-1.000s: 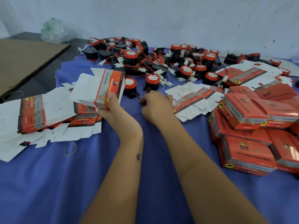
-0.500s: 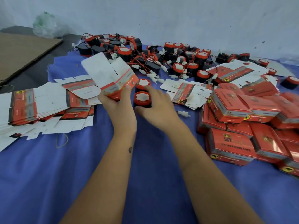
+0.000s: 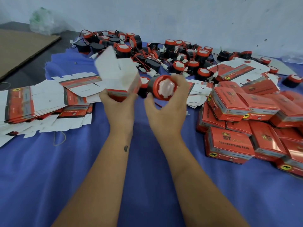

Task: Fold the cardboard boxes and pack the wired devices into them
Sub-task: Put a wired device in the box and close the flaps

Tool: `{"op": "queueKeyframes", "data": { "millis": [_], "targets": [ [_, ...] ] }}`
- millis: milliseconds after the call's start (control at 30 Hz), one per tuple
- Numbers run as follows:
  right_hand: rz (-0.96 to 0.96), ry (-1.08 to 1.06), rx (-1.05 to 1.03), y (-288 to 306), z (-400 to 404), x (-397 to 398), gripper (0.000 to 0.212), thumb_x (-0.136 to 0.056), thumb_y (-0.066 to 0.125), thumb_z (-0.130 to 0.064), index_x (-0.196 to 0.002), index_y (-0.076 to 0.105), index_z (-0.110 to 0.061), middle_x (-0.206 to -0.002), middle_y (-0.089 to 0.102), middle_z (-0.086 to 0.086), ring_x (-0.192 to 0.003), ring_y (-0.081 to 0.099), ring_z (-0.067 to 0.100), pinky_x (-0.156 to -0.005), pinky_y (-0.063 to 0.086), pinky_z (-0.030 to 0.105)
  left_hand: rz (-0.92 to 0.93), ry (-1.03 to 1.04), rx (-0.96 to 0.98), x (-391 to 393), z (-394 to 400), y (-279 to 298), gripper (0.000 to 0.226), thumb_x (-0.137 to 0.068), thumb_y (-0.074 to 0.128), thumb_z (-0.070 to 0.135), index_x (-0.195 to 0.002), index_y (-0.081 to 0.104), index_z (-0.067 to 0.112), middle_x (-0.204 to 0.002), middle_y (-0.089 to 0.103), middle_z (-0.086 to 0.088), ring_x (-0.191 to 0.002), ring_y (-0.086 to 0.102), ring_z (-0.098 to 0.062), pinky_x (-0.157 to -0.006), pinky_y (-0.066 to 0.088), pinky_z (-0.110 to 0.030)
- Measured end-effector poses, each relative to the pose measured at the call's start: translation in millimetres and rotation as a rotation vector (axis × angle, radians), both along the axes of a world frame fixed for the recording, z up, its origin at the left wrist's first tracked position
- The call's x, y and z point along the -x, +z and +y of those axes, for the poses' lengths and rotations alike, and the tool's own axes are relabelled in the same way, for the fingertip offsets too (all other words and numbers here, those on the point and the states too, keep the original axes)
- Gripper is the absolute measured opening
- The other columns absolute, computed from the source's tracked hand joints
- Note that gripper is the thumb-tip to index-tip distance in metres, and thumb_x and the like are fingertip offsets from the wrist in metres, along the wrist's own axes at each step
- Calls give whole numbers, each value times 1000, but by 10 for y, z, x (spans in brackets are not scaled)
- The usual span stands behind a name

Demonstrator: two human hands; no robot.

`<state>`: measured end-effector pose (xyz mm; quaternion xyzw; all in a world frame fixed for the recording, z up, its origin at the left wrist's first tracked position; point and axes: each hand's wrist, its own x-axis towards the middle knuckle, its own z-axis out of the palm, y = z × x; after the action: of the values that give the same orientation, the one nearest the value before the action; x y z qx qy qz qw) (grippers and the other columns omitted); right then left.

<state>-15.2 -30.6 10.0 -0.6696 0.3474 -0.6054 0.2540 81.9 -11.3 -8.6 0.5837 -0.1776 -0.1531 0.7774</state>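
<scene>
Far left of the left hand: flat box blanks (image 3: 24, 105) fanned in a loose stack, within easy reach, not yet folded; left hand (image 3: 118, 104) has fingers curled round the red base of a half-erected box (image 3: 118, 74), white flaps up and away from the body, blurred, mouth probably turned toward the right hand to take the load; right hand (image 3: 165, 107) grips one horn device (image 3: 164, 87), fingers wrapped round its red rim, white face toward camera, thin red wire trailing under the palm; device and box are just beside each other, not yet touching; beyond both hands: loose device pile (image 3: 172, 53), wires tangled; right of the right hand: packed boxes (image 3: 237, 128) heaped, kept apart from blanks.
</scene>
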Motion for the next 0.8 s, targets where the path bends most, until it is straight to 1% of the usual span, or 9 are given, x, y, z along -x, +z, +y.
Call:
{"op": "queueKeyframes", "data": {
  "millis": [67,133,200,267,400,467,567,700,800],
  "targets": [
    [-36,-84,110,11,-45,46,60,-77,75,-12,-130,46,-7,-126,50,0,-116,51,19,-98,46,32,-99,-78,-73,14,9,-25,52,-73,75,1,-114,45,15,-92,58,11,-66,56,17,-56,43,-5],
    [19,-146,241,-6,-82,88,62,-77,75,-7,-131,45,-6,-130,53,15,-121,49,25,-101,45,41,-188,-138,-128,28,19,-41,52,-72,73,-3,-107,45,21,-88,57,13,-65,54,17,-53,42,-6],
    [90,-159,359,-26,-134,114,63,-76,74,-4,-129,41,-15,-133,49,17,-122,46,25,-101,44,38,-253,-179,-160,39,29,-40,51,-73,75,-3,-101,45,28,-88,58,14,-68,54,16,-55,45,-9],
    [142,-120,413,-43,-168,114,61,-76,72,-2,-128,44,-18,-133,41,13,-121,47,29,-98,46,38,-272,-218,-158,55,40,-25,52,-75,79,1,-99,46,33,-93,61,13,-74,57,12,-65,51,-15],
    [284,-17,379,-81,-167,65,53,-78,69,0,-130,58,-6,-126,51,18,-116,50,31,-96,47,45,-277,-287,-136,77,55,5,51,-79,77,0,-115,49,22,-103,64,13,-88,63,3,-74,56,-20],
    [323,55,306,-88,-162,54,55,-80,64,2,-134,55,-8,-131,50,16,-121,48,31,-100,45,43,-294,-308,-151,75,56,7,51,-80,75,-1,-118,49,22,-105,64,13,-90,63,0,-72,56,-21],
    [338,125,246,-88,-185,71,61,-79,61,3,-138,52,-10,-134,45,15,-126,44,28,-106,41,34,-304,-327,-171,54,43,-12,49,-80,73,-2,-113,50,27,-103,64,12,-86,62,3,-65,53,-15],
    [330,176,201,-89,-223,105,65,-79,65,-4,-141,48,-11,-127,49,10,-120,48,22,-100,43,25,-340,-329,-210,48,29,-29,51,-79,70,-2,-115,51,29,-104,63,14,-85,59,13,-67,45,-3],
    [309,184,95,-94,-229,131,63,-79,67,-14,-139,47,-14,-127,53,1,-117,50,16,-97,43,22,-373,-331,-258,38,22,-33,52,-77,71,2,-117,52,29,-104,64,14,-87,60,8,-67,43,-1]
  ]
}}
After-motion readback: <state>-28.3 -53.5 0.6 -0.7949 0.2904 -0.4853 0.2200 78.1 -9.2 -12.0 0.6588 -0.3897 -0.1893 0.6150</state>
